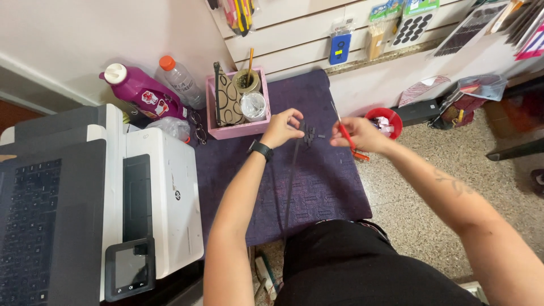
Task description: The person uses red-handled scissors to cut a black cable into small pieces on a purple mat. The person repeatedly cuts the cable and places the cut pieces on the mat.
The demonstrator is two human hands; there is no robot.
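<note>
**Strip and scissors over the purple mat**

Nearest the camera is the person's dark-clothed lap, and from it both bare forearms reach out over the purple mat (317, 192), which serves here as the landmark. At the mat's far middle the left hand (281, 128), with a black watch on its wrist, is closed in a pinch on the upper end of a long thin black strip (290, 181); the strip runs from those fingers back across the mat toward the lap. Just right of that pinch, a few small black pieces (310, 136) lie on the mat. Over the mat's far right edge the right hand (358, 135) is wrapped shut around red-handled scissors (345, 133), blades pointing up and away; whether the blades are parted is too fine to tell.

The step in hand looks like trimming short bits off the strip's end. The next move would call for bringing the blades across the strip close to the pinching fingers while the left hand keeps it taut.

At the mat's far left corner stands a pink box (238, 129) of jars; left of the mat sits a white printer (164, 192).
</note>
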